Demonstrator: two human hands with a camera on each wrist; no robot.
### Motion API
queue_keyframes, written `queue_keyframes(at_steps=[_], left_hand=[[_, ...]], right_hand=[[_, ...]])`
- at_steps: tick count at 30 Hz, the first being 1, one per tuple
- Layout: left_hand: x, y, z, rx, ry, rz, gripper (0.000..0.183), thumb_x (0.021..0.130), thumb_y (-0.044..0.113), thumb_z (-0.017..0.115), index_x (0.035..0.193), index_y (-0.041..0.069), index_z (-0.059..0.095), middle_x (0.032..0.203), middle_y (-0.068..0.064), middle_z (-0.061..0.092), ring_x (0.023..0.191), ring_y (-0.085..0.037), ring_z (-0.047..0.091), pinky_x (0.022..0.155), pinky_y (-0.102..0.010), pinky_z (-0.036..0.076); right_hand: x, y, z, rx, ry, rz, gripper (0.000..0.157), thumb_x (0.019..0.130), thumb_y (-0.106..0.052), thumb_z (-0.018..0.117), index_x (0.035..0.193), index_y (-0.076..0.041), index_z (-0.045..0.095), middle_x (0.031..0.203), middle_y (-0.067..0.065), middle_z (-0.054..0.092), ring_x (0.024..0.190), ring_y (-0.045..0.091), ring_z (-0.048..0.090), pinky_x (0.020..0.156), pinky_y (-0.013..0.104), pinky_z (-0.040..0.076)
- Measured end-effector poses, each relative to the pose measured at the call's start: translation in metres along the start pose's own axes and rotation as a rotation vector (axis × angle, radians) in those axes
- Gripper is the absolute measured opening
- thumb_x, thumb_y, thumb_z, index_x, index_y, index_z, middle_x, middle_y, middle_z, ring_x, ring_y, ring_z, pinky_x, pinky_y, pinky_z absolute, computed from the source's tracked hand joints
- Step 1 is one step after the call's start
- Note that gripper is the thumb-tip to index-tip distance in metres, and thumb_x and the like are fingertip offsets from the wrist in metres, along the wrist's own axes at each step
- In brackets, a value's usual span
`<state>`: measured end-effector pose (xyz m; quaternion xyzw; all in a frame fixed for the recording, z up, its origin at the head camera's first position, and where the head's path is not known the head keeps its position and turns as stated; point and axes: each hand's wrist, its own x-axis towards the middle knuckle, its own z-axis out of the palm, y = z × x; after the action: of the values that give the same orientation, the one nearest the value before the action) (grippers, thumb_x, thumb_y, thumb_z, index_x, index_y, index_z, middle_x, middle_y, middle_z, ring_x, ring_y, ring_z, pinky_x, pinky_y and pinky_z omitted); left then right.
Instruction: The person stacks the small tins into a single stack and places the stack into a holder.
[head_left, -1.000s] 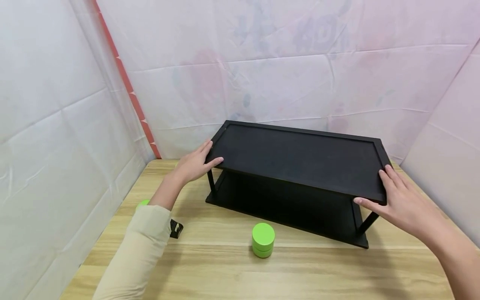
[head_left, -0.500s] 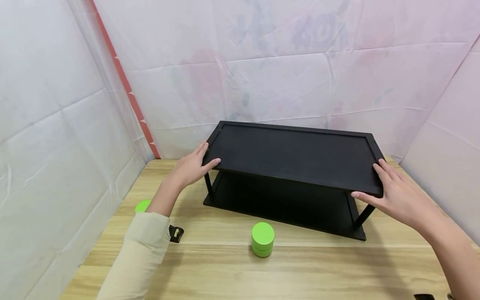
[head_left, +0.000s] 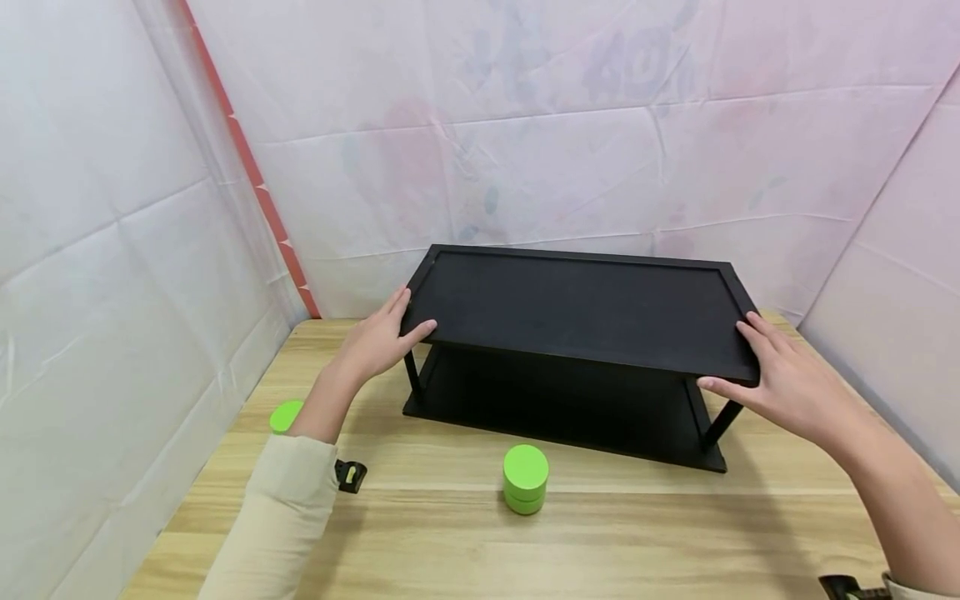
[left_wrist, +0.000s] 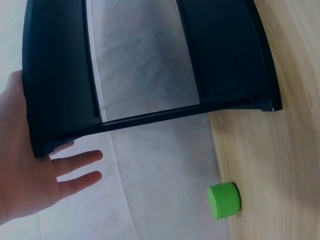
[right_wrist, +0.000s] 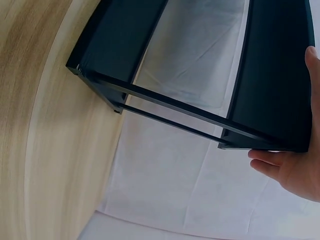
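Observation:
A black two-tier shelf [head_left: 577, 310] stands on the wooden table, its right end nearer to me than its left. My left hand [head_left: 375, 340] rests on the left front corner of the top board, thumb over the front edge. In the left wrist view its fingers [left_wrist: 77, 162] reach out fairly straight past the board's end. At the opposite front corner, my right hand [head_left: 795, 379] touches the top board, fingers on the end rim and thumb along the front edge. Both shelf tiers hold nothing that I can see.
A green round lidded container [head_left: 526, 479] stands in front of the shelf. Another green container [head_left: 286, 415] is partly hidden behind my left forearm. Black wrist-worn pieces show by the left cuff [head_left: 300, 454] and right wrist. White sheets [head_left: 540, 167] hang behind and at both sides.
The shelf has turned slightly: its right end has moved back and left, and its left end a little left and nearer. Both hands have moved with it.

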<state>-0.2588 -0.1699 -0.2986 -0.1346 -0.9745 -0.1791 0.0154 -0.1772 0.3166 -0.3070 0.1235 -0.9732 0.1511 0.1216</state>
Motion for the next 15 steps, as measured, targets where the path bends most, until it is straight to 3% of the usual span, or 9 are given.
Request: queue_keyframes(at_steps=[15], left_hand=[[-0.005, 0.002, 0.0, 0.021, 0.014, -0.021, 0.092, 0.085, 0.072, 0.027, 0.147, 0.008, 0.008, 0.152, -0.007, 0.005, 0.132, -0.032, 0.025, 0.1, -0.052, 0.027]], right_hand=[[0.011, 0.006, 0.0, 0.015, 0.016, -0.039, 0.094, 0.079, -0.046, 0.068, 0.135, 0.017, 0.026, 0.142, 0.033, 0.019, 0.125, 0.05, 0.02, 0.103, 0.056, 0.012]])
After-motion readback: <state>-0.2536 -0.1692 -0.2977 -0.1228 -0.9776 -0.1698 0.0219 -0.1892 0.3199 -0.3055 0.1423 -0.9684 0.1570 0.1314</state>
